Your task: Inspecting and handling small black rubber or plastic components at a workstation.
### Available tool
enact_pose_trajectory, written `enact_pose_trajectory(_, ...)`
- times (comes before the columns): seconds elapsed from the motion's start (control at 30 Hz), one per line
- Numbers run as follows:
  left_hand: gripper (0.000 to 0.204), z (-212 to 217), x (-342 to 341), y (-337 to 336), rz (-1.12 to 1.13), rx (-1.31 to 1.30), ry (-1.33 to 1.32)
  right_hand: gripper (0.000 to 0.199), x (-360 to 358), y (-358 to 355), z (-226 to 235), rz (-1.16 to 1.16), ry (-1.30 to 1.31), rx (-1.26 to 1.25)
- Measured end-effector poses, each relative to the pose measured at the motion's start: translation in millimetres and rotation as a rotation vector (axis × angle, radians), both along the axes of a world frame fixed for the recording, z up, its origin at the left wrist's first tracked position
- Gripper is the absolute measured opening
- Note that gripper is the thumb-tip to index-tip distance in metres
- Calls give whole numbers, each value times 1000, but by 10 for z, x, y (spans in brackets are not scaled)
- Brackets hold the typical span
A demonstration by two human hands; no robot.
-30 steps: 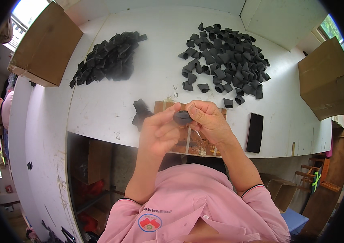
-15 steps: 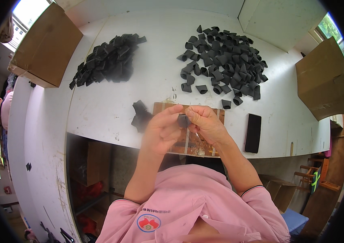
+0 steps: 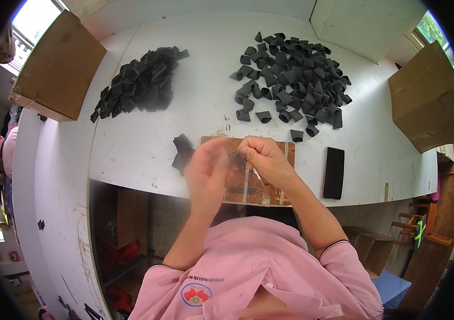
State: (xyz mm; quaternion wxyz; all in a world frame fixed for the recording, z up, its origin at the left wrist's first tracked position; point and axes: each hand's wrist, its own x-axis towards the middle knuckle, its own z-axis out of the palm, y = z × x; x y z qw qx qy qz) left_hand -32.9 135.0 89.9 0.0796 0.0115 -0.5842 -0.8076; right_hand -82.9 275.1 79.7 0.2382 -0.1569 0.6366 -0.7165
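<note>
Over a brown wooden board (image 3: pixel 269 194) at the table's front edge, my right hand (image 3: pixel 267 160) is closed, thumb and forefinger pinching a small dark grey foam-like piece (image 3: pixel 235 159). A thin shiny sliver (image 3: pixel 259 175) shows below its fingers; its kind cannot be made out. My left hand (image 3: pixel 205 168) is beside the piece, its fingers smeared by motion, so its grip is unclear. Left of it lie a few flat dark pieces (image 3: pixel 182 149), partly hidden by that hand.
A heap of flat dark pieces (image 3: pixel 141 80) lies at the far left. Many rolled, tube-like dark pieces (image 3: pixel 296 74) are spread at the far right. A black phone (image 3: pixel 334 173) lies right of the board. Cardboard boxes stand at the left (image 3: pixel 58 66) and right (image 3: pixel 424 98) of the white table.
My left hand has turned and shifted slightly left, its fingers more blurred now. My right hand keeps pinching the dark piece and has barely moved. The view has tilted slightly.
</note>
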Motion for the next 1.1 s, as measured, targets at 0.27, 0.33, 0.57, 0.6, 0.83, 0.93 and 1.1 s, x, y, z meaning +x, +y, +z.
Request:
enact_pose_trajectory(0.27, 20, 52, -63, 26, 53, -462, 388, 32, 250, 48, 227, -388, 756, 306)
enact_pose_trajectory(0.33, 13, 90, 10, 81, 122, -370, 306, 32, 270, -32, 248, -405, 993, 410)
enact_pose_trajectory(0.57, 10, 170, 48, 66, 124, 461, -20, 23, 201, -119, 334, -451, 1236, 511)
enact_pose_trajectory(0.6, 10, 165, 37, 70, 141, 432, 5, 23, 193, -124, 317, -448, 1233, 508)
enact_pose_trajectory(0.83, 10, -26, 139, 55, 170, 77, 83, 17, 127, -55, 25, -388, 1160, 365)
enact_pose_trajectory(0.93, 15, -24, 88, 7, 129, -21, 163, 16, 123, 0, 59, -333, 1078, 344)
enact_pose_trajectory(1.1, 6, 79, 8, -40, 156, -299, 173, 14, 131, -19, 230, -414, 1002, 300)
